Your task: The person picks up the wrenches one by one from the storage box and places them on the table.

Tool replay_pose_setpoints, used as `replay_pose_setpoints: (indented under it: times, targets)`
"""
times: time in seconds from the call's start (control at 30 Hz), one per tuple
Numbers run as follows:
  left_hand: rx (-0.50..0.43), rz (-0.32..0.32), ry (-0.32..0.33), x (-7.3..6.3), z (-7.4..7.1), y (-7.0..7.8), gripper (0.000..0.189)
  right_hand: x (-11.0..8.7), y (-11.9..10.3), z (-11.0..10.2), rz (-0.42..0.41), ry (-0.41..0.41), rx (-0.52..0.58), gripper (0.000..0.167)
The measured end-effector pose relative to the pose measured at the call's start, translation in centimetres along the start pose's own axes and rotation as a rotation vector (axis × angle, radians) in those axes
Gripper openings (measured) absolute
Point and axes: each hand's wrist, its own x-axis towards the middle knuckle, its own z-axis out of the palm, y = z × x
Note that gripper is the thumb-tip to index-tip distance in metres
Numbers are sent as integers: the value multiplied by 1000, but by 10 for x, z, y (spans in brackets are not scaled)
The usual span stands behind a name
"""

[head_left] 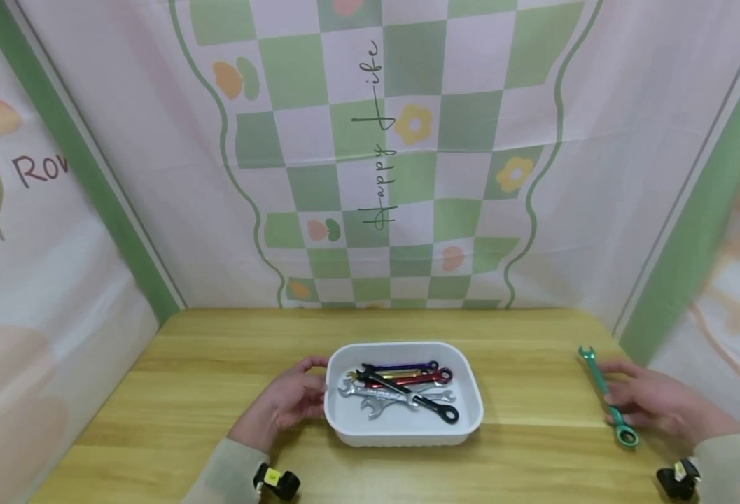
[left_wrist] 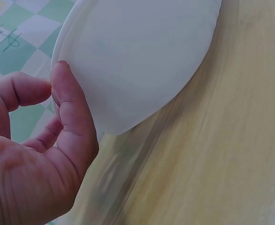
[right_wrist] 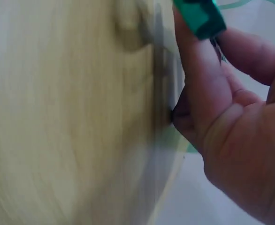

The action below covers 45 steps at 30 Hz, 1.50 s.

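A white plastic bin (head_left: 402,439) with rounded corners sits on the table with several combination wrenches inside. A black ratcheting wrench (head_left: 429,404) lies on top, across silver wrenches (head_left: 382,396), a red one (head_left: 416,380) and a blue one (head_left: 401,366). At the bin's left end my left hand (head_left: 297,395) grips the rim; the left wrist view shows its curled fingers (left_wrist: 74,103) against the bin's outer wall. Far to the right, my right hand (head_left: 650,399) pinches a green ratcheting wrench (head_left: 601,381) by its shank, its open end pointing away and its ring end toward me.
The wooden table (head_left: 533,448) extends around the bin. Behind it hangs a checked fabric backdrop (head_left: 407,175), with more fabric closing in the left and right sides. In the right wrist view the table's edge runs close by the hand.
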Motion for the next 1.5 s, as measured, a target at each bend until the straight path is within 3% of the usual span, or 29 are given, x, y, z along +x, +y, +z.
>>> replay_pose_setpoints:
  times: [0.17,0.37,0.87,1.5]
  targets:
    - [-2,-1,-8,-1,1,1,57,-5,-1,0,48,88,-76,46]
    - [0,4,-15,-2,1,1,58,-8,-5,4,87,139,-175,77]
    - [0,-3,-11,-1,-1,1,56,-10,-2,4,147,314,-316,70]
    - [1,-4,-20,-2,0,2,57,-20,-5,3,147,386,-410,61]
